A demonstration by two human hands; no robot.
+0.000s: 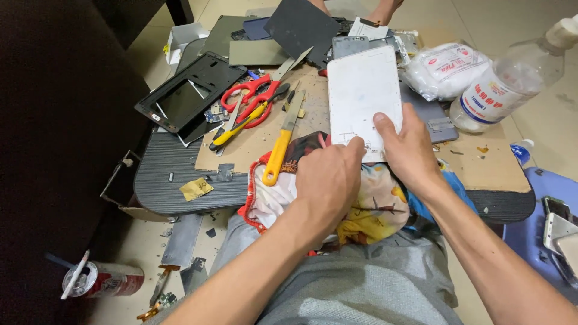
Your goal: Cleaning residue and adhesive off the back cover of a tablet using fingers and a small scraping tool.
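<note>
White panel [363, 96] gripped by left hand [328, 180] and right hand [409, 147]; scissors [250, 99], bottle [506, 81] nearby.

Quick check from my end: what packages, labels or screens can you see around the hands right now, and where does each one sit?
White panel: rectangular, blank, held at its near edge by both hands.
Clear bottle: far right, lying tilted, white label with blue and red print.
Plastic bag: beside the bottle, white contents, red mark.
Can: floor, lower left, red.
</note>
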